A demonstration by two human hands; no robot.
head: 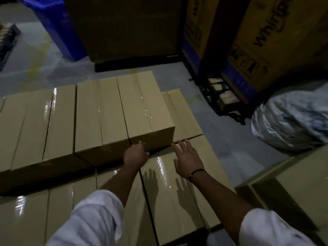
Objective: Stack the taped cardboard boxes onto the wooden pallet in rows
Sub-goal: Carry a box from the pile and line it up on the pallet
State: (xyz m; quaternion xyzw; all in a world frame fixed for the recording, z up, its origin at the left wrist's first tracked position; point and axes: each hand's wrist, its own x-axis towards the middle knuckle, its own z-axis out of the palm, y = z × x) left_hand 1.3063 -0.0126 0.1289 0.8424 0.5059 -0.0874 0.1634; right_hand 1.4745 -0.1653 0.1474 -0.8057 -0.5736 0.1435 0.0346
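— Where are the hands?

— The left hand point(136, 154) lies low against the near end face of the rightmost top-layer box point(142, 107). Its fingers are pressed to the cardboard and not hooked round any edge. The right hand point(188, 161) is relaxed, fingers spread, and holds nothing. It is above a bottom-layer box point(170, 196), and its shadow falls on that box's glossy tape. I cannot tell whether the fingertips touch the cardboard.

— And the top-layer box itself?

— It lies on the bottom layer at the right end of the upper row, its side against the neighbour box point(96, 112). Further left, another upper box point(44, 125) has its near end closer to the person. To the right, part of a rear bottom box point(182, 112) shows uncovered.

— The pallet?

— Hidden under the boxes.

— What else is around?

— A grey floor point(221, 139), a blue bin point(53, 27) at upper left, and a tall printed carton point(266, 41) at upper right. Below that carton is a plastic-wrapped bundle point(291, 118), and a brown carton point(292, 189) sits at the right edge. The person wears white sleeves point(92, 219) and a dark wristband point(197, 173) on the right wrist.
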